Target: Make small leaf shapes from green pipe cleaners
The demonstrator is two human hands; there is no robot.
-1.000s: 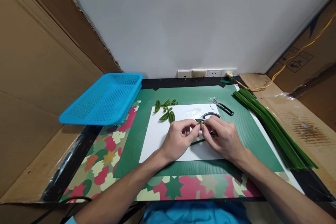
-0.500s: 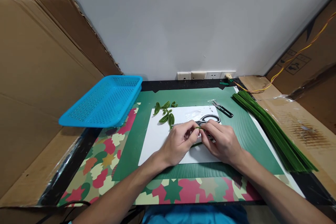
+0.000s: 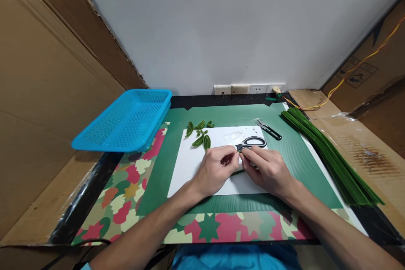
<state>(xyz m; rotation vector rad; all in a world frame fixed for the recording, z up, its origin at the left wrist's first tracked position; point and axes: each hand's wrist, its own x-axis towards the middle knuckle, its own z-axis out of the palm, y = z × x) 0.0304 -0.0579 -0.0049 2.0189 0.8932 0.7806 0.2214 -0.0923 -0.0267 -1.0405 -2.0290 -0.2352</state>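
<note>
My left hand (image 3: 217,169) and my right hand (image 3: 267,169) meet over the white sheet (image 3: 190,164), fingertips pinched together on a thin green pipe cleaner (image 3: 237,172) that shows only as a short stretch below the fingers. Just beyond my hands lie black-handled scissors (image 3: 251,143). Several folded green pipe-cleaner leaves (image 3: 200,133) rest at the sheet's far left corner.
A blue mesh basket (image 3: 126,120) sits at the left on the cardboard edge. A bundle of long green pipe cleaners (image 3: 329,156) lies along the right side. Small black snips (image 3: 268,130) lie beyond the scissors. The green mat (image 3: 297,156) covers a patterned table cover (image 3: 126,194).
My fingertips have shifted slightly on the green pipe cleaner; the hands stay in the same spot. Nothing else has moved.
</note>
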